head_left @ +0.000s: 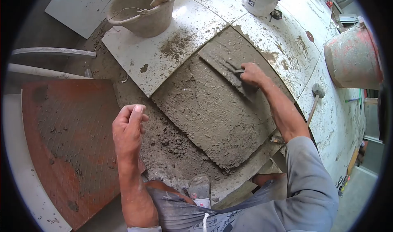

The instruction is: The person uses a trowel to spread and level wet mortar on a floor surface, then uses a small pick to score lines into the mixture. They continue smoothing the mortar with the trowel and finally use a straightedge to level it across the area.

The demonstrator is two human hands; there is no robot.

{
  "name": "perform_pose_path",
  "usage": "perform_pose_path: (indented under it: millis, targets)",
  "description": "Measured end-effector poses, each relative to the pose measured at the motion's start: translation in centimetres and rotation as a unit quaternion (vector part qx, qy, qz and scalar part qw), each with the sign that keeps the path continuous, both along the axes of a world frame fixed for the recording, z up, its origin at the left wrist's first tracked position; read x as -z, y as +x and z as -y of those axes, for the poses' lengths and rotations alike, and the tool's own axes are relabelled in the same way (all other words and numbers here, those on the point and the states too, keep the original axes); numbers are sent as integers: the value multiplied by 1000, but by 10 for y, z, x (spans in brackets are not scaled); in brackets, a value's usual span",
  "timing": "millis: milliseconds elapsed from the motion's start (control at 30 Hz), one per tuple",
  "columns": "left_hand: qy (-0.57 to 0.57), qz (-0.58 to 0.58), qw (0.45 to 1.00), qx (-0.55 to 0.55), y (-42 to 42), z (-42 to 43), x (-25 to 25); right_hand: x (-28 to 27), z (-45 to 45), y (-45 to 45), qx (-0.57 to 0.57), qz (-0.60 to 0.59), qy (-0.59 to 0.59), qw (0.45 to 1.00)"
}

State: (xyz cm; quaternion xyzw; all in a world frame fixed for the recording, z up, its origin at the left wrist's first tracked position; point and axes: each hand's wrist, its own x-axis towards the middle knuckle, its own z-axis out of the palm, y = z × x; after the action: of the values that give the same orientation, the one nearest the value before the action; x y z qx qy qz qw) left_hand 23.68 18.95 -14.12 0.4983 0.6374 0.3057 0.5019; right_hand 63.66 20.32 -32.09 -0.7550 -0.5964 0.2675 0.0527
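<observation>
My right hand (252, 74) grips the handle of a long flat plastering trowel (217, 66). The trowel's blade lies on a bed of wet grey mortar (221, 121), near its far right side. Mortar in the bed looks smooth in the middle and rougher along the left and near edges. My left hand (128, 124) is raised to the left of the bed, with its fingers curled and the thumb against them. Nothing shows in that hand, and it touches neither the mortar nor the tile beside it.
White floor tiles (135, 64) border the mortar bed. On them stand a mortar-stained bucket (143, 21), a white bag (260, 0), a reddish bucket (352, 58) and a mallet (318, 91). At left lies a reddish-brown ridged tile (73, 150), near two pipes (49, 71). My shoe (199, 187) is at the near edge.
</observation>
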Motion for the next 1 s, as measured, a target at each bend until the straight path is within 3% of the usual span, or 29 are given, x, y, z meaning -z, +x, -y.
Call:
perform_pose_path:
  millis: [400,667,733,800,933,1000]
  targets:
    - [-4,40,999,33,19,-8,3,-24,71,-153,-107,-29,-120,987]
    - [-6,68,997,35,24,-10,1,-35,180,-169,-152,-37,-155,975]
    - [-1,84,996,22,23,-8,-3,-38,196,-150,-104,-33,-167,980]
    - [4,84,996,21,22,-3,-9,-33,198,-124,4,-36,-96,995]
    - [11,77,997,12,13,-3,-10,-21,149,-48,127,26,21,991]
    - [15,78,997,10,7,-2,-8,-17,111,-13,160,58,10,985]
